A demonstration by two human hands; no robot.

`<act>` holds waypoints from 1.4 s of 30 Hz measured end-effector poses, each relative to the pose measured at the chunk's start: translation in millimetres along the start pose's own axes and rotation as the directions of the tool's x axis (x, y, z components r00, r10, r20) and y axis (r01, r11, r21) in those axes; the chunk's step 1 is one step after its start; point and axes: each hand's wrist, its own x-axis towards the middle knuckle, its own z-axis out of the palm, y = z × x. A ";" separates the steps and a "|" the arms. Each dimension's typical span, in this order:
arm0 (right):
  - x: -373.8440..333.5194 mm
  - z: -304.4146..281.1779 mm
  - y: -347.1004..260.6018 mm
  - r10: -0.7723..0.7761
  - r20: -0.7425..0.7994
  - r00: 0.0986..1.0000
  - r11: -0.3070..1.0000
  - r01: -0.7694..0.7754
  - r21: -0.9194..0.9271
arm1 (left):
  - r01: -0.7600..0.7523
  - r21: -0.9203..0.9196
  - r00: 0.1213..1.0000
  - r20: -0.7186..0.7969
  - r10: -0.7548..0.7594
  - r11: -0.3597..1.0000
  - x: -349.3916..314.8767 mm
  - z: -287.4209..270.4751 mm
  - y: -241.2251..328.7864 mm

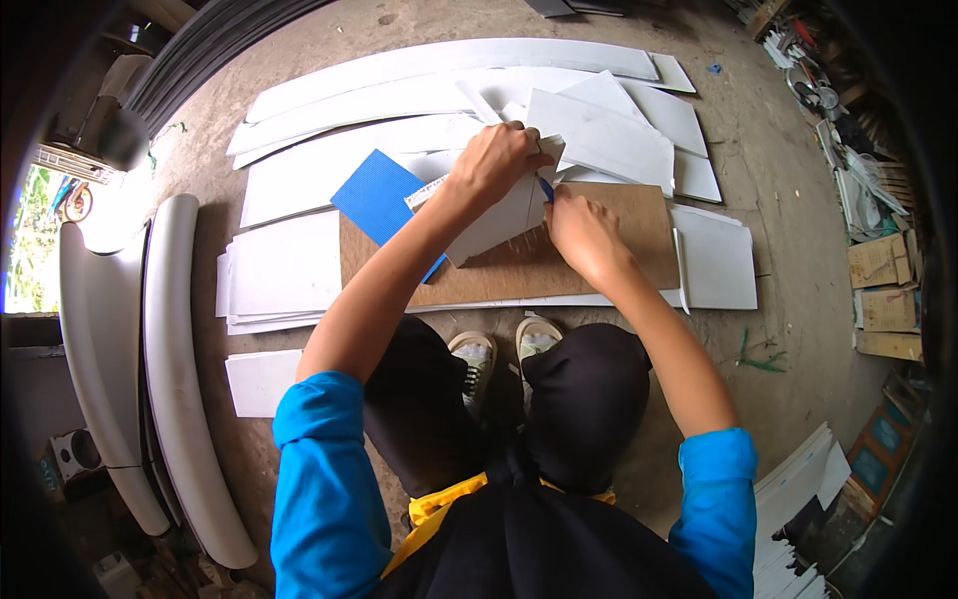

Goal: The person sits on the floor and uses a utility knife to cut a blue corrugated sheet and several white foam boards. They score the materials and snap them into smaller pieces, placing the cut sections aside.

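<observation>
Both forearms extend from the near side toward the middle, the left one slanting to the right and the right one slanting to the left. The left hand is the farther one; its back faces up and its fingers are bent, gripping the far upper edge of a white, flat, rectangular panel. Its fingertips are partly hidden, so I cannot tell how each one is placed. The right hand is nearer and to the right, with its fingers closed around a small, narrow blue tool, which is next to the right part of the panel; whether its tip touches the surface, I cannot tell.

The panel lies between the hands, below the left hand and to the left of the right hand. It is tilted, and its near edge is over a brown rectangular wooden board. To the left of the panel is a blue sheet with fine texture, partly under the left forearm. Many white flat sheets are spread beyond the hands.
</observation>
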 end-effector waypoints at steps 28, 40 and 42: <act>4.9 -17.5 3.4 -0.031 0.164 0.986 0.999 0.036 -0.026 | 0.178 -0.007 0.969 0.174 -0.174 0.984 2.5 0.0 -2.2; 29.0 3.9 0.7 0.050 0.207 0.977 0.998 -0.059 0.037 | 0.116 0.004 0.978 0.173 -0.115 0.993 2.3 4.4 5.4; 26.7 3.3 1.3 0.048 0.206 0.977 0.997 -0.059 0.046 | 0.052 0.029 0.995 0.087 -0.054 0.998 0.1 6.7 4.9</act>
